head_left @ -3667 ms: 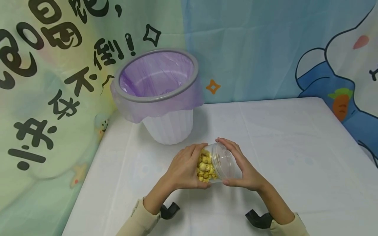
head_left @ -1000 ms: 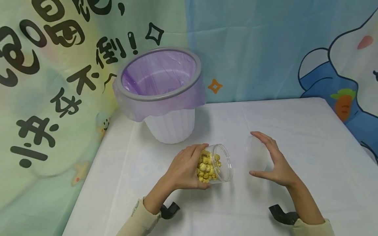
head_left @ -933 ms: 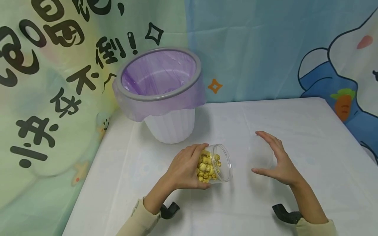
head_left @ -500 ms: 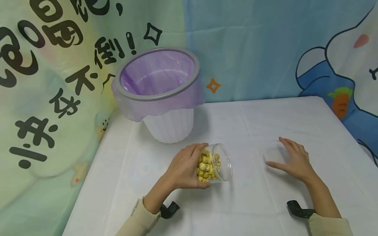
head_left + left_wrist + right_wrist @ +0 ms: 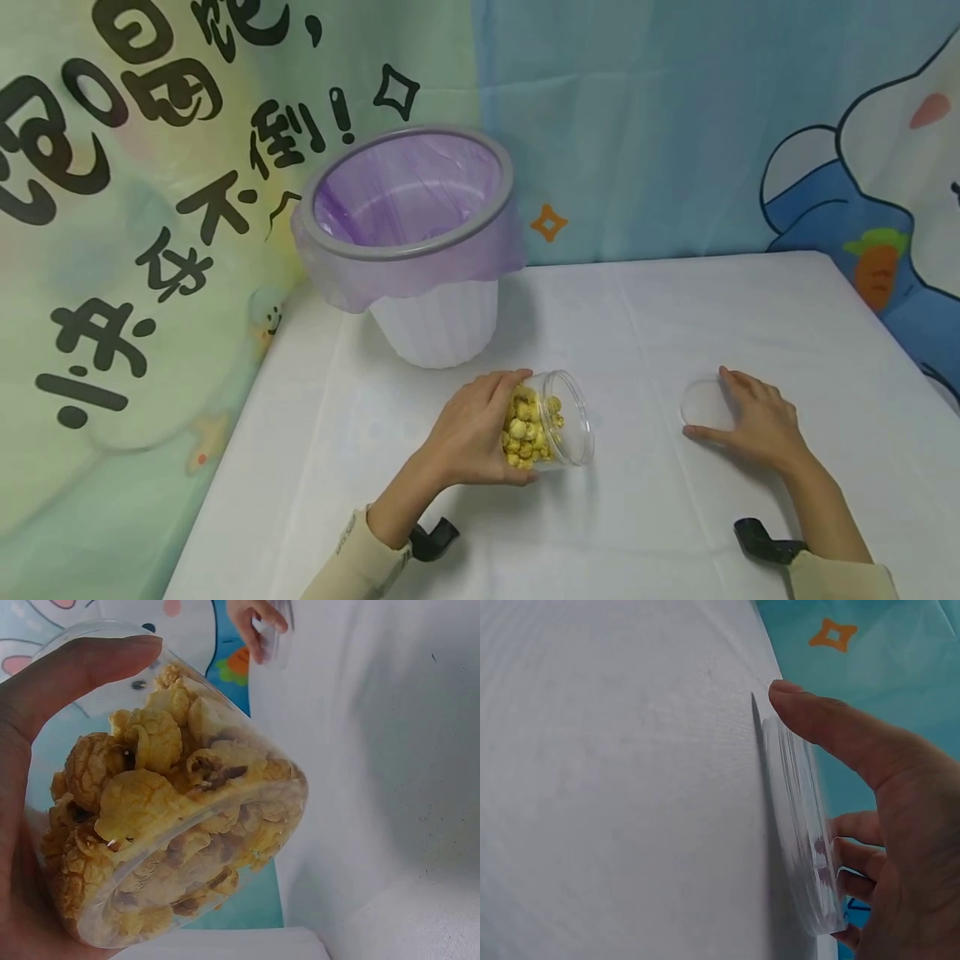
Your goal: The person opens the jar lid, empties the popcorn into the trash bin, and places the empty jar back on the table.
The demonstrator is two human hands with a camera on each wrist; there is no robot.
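My left hand (image 5: 476,433) grips a clear plastic jar (image 5: 573,417) by its side and base. The jar is tilted, its uncovered mouth facing right, with yellow popcorn (image 5: 528,429) inside. In the left wrist view the jar's base (image 5: 172,881) is close, with the thumb across its side. My right hand (image 5: 761,421) holds the clear round lid (image 5: 705,404) by its rim at the right of the table. The right wrist view shows the lid (image 5: 799,825) lying flat against or just above the cloth, thumb at one edge and fingers at the other.
A white bin (image 5: 438,325) with a grey rim and purple liner stands behind the jar at the back left. White cloth covers the table (image 5: 600,533). A printed curtain (image 5: 637,125) hangs along the back and left sides.
The right hand has taken the lid off the jar, carried it to the right and lowered it to the table. The left hand has kept the jar almost still.
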